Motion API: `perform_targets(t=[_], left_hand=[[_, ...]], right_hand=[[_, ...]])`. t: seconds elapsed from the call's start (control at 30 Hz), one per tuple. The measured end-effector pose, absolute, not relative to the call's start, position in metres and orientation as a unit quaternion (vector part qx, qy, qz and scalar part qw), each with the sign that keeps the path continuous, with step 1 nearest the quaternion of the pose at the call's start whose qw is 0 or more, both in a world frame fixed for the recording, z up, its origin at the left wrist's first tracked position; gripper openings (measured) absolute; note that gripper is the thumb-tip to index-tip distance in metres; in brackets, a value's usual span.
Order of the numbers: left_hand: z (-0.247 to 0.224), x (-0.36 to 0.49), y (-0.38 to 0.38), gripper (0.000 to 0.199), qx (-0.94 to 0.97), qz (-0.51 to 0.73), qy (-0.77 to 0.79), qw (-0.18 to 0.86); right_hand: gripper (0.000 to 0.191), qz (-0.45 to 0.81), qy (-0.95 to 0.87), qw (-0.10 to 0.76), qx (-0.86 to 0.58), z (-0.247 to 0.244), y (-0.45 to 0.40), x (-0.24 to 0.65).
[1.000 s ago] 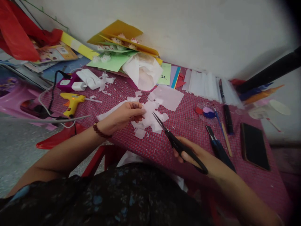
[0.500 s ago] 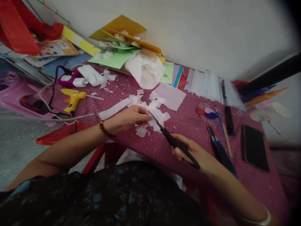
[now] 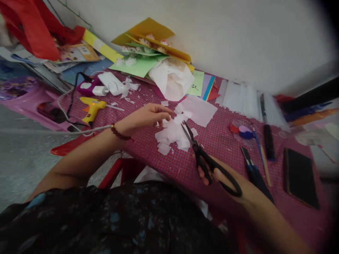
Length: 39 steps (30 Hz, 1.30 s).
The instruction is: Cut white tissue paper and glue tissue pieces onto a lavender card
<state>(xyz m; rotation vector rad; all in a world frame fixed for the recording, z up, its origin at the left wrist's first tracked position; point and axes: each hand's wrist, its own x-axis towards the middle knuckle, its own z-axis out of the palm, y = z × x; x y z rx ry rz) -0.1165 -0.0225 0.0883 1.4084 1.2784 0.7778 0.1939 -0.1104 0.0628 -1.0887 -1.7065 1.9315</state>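
Observation:
My right hand (image 3: 209, 173) grips a pair of black scissors (image 3: 197, 146); its blades are parted and point up and left. Beside the blade tips lies a loose pile of small white paper pieces (image 3: 172, 135) on the red checked tablecloth (image 3: 212, 137). My left hand (image 3: 153, 114) hovers at the left side of this pile with fingers stretched out, and I see nothing held in it. A larger white paper sheet (image 3: 202, 113) rests just behind the pile.
On the left lie a yellow glue gun (image 3: 92, 107), a purple power strip (image 3: 88, 86) and a white charger (image 3: 112, 83). Coloured paper (image 3: 143, 65) and a crumpled white bag (image 3: 172, 79) stand behind. A utility knife (image 3: 251, 165) and a black phone (image 3: 300, 178) lie right.
My left hand has lifted slightly away from the scissors, and its fingers have straightened. The scissor blades have opened and drawn back from it. The long white strip no longer shows.

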Motion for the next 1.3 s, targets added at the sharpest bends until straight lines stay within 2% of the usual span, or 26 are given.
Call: perform_targets(t=[0.1,0.2,0.27,0.4,0.47,0.63,0.7,0.77,0.9,0.93,1.0,1.3], left_hand=[[0.1,-0.143,-0.017,0.024,0.603,0.366,0.567,0.425],[0.095,-0.17,-0.022,0.024,0.622,0.345,0.6,0.365],[0.083,-0.18,-0.032,0.026,0.658,0.287,0.623,0.31],[0.056,-0.175,-0.055,0.034,0.744,0.112,0.653,0.088],[0.048,-0.167,-0.06,0.031,0.751,0.05,0.659,0.007],[0.04,-0.164,-0.042,0.026,0.716,0.029,0.696,-0.037],[0.042,-0.171,-0.031,0.022,0.703,0.073,0.708,-0.007],[0.048,-0.177,-0.025,0.019,0.682,0.162,0.71,0.075],[0.067,-0.171,-0.036,0.014,0.532,0.382,0.623,0.427],[0.071,-0.166,-0.042,0.013,0.484,0.406,0.588,0.506],[0.076,-0.155,-0.054,0.015,0.432,0.409,0.536,0.599],[0.084,-0.122,-0.072,0.016,0.476,0.322,0.456,0.68]], right_hand=[[0.052,0.676,-0.601,0.164,-0.394,0.058,-0.113,0.196],[0.05,0.674,-0.595,0.171,-0.404,0.054,-0.115,0.197],[0.048,0.677,-0.59,0.182,-0.4,0.051,-0.116,0.199],[0.047,0.672,-0.595,0.201,-0.392,0.047,-0.117,0.199],[0.048,0.671,-0.593,0.207,-0.395,0.046,-0.118,0.199],[0.05,0.674,-0.585,0.207,-0.401,0.046,-0.119,0.197],[0.051,0.674,-0.583,0.206,-0.403,0.046,-0.119,0.196],[0.051,0.672,-0.585,0.2,-0.408,0.048,-0.119,0.195],[0.051,0.675,-0.596,0.186,-0.394,0.052,-0.118,0.191],[0.053,0.677,-0.597,0.186,-0.388,0.053,-0.118,0.19],[0.055,0.677,-0.6,0.185,-0.383,0.055,-0.117,0.186],[0.064,0.654,-0.649,0.154,-0.356,0.066,-0.117,0.175]])
